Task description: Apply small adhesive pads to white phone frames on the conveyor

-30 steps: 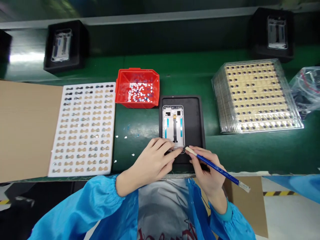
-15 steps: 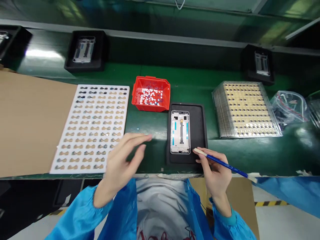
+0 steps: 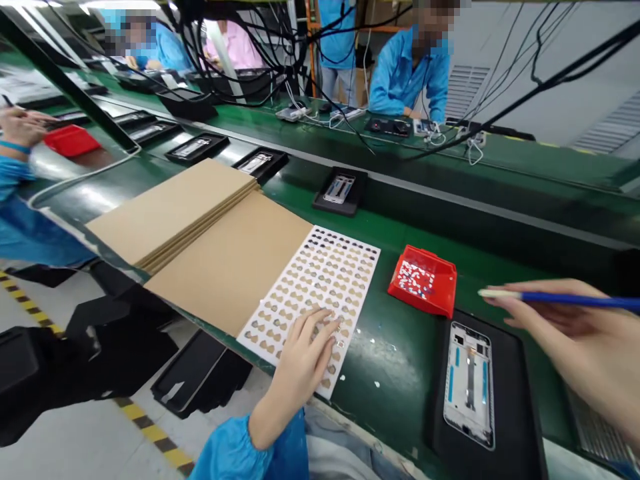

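Observation:
My left hand point(image 3: 305, 353) rests on a white sheet point(image 3: 320, 280) holding rows of small tan and dark bow-tie-shaped pieces. Its fingers are bent, slightly apart, over the lower right rows; whether the fingertips touch a single piece is unclear. My right hand point(image 3: 585, 340) pinches a slim blue stick point(image 3: 550, 298) with a cream tip, held level and pointing left. Below and left of it, a phone frame point(image 3: 469, 387) with blue strips and a dark flex cable lies in a black tray point(image 3: 517, 400). A red bin point(image 3: 445, 287) of small white bits stands behind that tray.
Cardboard sheets point(image 3: 170, 207) are stacked left of the white sheet. Further black trays point(image 3: 325, 200) with phone frames line the back. At far left, a co-worker's hand point(image 3: 23, 127) is near another red bin point(image 3: 70, 140). Cables point(image 3: 550, 77) hang overhead.
The view has swung left and up, bringing in co-workers and more bench. My left hand has moved onto the white sheet. My right hand, still holding the stick, is now raised beside the tray.

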Available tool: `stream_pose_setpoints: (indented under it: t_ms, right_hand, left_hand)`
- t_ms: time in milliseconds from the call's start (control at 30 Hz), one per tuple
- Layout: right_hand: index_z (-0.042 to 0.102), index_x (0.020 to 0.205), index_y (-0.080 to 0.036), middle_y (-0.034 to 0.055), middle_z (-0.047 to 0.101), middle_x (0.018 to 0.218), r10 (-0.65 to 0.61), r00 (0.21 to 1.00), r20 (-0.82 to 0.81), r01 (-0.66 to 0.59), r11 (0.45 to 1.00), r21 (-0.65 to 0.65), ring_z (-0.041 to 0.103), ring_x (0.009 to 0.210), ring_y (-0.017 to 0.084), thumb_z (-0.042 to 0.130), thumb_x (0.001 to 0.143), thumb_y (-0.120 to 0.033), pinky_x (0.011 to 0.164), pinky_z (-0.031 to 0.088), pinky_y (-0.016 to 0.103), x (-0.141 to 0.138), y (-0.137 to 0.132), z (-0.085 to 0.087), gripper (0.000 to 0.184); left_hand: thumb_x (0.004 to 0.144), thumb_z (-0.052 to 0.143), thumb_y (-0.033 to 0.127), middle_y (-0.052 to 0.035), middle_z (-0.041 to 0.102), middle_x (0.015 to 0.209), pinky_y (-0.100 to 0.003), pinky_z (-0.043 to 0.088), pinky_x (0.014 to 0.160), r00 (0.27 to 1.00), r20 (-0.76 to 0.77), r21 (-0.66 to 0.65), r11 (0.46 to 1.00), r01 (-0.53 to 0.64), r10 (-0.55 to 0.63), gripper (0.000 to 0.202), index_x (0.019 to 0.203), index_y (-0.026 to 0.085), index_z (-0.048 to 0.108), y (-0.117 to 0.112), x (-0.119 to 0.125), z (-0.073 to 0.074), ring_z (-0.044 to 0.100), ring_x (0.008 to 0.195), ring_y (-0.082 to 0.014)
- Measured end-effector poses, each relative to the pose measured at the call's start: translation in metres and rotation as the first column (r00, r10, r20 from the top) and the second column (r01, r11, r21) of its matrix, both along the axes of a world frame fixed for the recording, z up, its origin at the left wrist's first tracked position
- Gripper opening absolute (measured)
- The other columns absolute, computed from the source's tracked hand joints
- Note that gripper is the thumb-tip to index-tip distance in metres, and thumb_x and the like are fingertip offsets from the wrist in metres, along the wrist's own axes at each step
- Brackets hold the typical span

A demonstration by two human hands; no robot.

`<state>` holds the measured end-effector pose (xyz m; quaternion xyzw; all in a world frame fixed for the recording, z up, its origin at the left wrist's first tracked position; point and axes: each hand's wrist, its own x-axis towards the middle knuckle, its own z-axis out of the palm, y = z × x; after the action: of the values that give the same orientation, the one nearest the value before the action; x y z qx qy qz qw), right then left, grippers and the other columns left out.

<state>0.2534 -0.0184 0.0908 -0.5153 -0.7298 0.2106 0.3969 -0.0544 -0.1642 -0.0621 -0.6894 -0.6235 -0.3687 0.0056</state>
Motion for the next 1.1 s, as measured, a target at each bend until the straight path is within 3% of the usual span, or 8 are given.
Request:
stream_pose_setpoints:
  t_ms: [67, 167, 400, 567, 667, 800, 900, 1100]
  right_hand:
    - [0.085, 0.083, -0.031, 0.0048, 0.085, 0.085, 0.209, 0.970, 0.120, -0.208, 0.978, -0.023, 0.079, 0.068, 0.026, 0.077, 0.094, -0.071, 0.058, 0.063, 0.037, -0.043, 0.031, -0.003, 0.042]
    - [0.080, 0.084, -0.028, 0.0024, 0.087, 0.094, 0.375, 0.881, 0.289, -0.370, 0.926, -0.074, 0.080, 0.070, 0.024, 0.075, 0.100, -0.042, 0.064, 0.062, 0.035, -0.111, 0.068, -0.024, 0.022]
    - [0.076, 0.099, -0.027, 0.0026, 0.086, 0.086, 0.359, 0.784, 0.506, -0.310, 0.933, -0.182, 0.085, 0.088, 0.031, 0.079, 0.094, -0.015, 0.072, 0.060, 0.034, -0.201, 0.113, -0.072, 0.013]
    - [0.074, 0.097, -0.025, 0.0053, 0.087, 0.090, 0.320, 0.829, 0.459, -0.259, 0.946, -0.193, 0.086, 0.091, 0.031, 0.077, 0.096, -0.013, 0.077, 0.064, 0.037, -0.201, 0.114, -0.076, 0.012]
    - [0.072, 0.095, -0.023, 0.0057, 0.086, 0.090, 0.318, 0.945, 0.082, -0.284, 0.916, -0.282, 0.086, 0.088, 0.028, 0.081, 0.095, -0.026, 0.074, 0.066, 0.033, -0.186, 0.105, -0.063, 0.010]
    - [0.073, 0.094, -0.020, 0.0101, 0.085, 0.086, 0.210, 0.901, -0.379, -0.393, 0.765, -0.510, 0.086, 0.081, 0.029, 0.093, 0.081, -0.058, 0.059, 0.065, 0.029, -0.159, 0.070, -0.040, 0.045]
    - [0.075, 0.091, -0.019, 0.0110, 0.085, 0.087, 0.138, 0.872, -0.469, -0.408, 0.734, -0.543, 0.085, 0.081, 0.028, 0.096, 0.078, -0.061, 0.056, 0.064, 0.025, -0.143, 0.030, -0.024, 0.048]
    - [0.078, 0.083, -0.022, 0.0066, 0.080, 0.080, 0.116, 0.867, -0.484, -0.320, 0.875, -0.363, 0.079, 0.070, 0.020, 0.091, 0.087, -0.058, 0.054, 0.063, 0.023, -0.118, -0.042, -0.013, 0.039]
  left_hand:
    - [0.107, 0.052, 0.014, -0.0133, 0.071, 0.140, -0.048, 0.061, 0.108, 0.999, -0.042, -0.018, 1.000, -0.018, 0.017, 0.038, 0.141, 0.023, 0.064, 0.001, 0.001, -0.006, 0.065, 0.135, -0.0298]
    - [0.106, 0.053, 0.016, -0.0139, 0.072, 0.140, -0.048, 0.062, 0.104, 0.996, -0.084, -0.041, 0.998, -0.040, 0.036, 0.038, 0.141, 0.022, 0.065, 0.002, 0.005, -0.012, 0.066, 0.132, -0.0311]
    - [0.106, 0.052, 0.018, -0.0098, 0.075, 0.138, -0.043, 0.061, 0.099, 0.995, -0.077, -0.029, 0.998, -0.063, 0.061, 0.037, 0.138, 0.023, 0.069, 0.001, 0.010, -0.004, 0.069, 0.125, -0.0287]
    - [0.105, 0.052, 0.017, -0.0089, 0.076, 0.138, -0.043, 0.060, 0.099, 0.996, -0.055, -0.015, 0.998, -0.065, 0.064, 0.036, 0.136, 0.022, 0.071, 0.001, 0.010, -0.005, 0.069, 0.125, -0.0281]
    - [0.106, 0.053, 0.018, -0.0101, 0.075, 0.139, -0.043, 0.061, 0.099, 0.999, -0.031, -0.015, 0.999, -0.035, 0.034, 0.036, 0.137, 0.022, 0.070, 0.001, 0.009, -0.006, 0.070, 0.123, -0.0284]
    - [0.109, 0.052, 0.019, -0.0074, 0.080, 0.123, -0.038, 0.064, 0.087, 0.978, 0.202, -0.064, 0.998, -0.029, 0.042, 0.027, 0.125, 0.024, 0.073, 0.008, 0.006, 0.016, 0.076, 0.109, -0.0259]
    - [0.109, 0.059, 0.024, -0.0034, 0.081, 0.115, -0.030, 0.065, 0.085, 0.858, 0.514, -0.060, 0.998, 0.026, 0.009, 0.019, 0.120, 0.028, 0.073, 0.020, 0.010, 0.044, 0.078, 0.107, -0.0215]
    - [0.098, 0.075, 0.030, -0.0004, 0.082, 0.099, -0.025, 0.064, 0.086, 0.537, 0.843, -0.019, 0.999, 0.045, -0.009, 0.005, 0.101, 0.027, 0.079, 0.038, 0.042, 0.073, 0.079, 0.095, -0.0190]
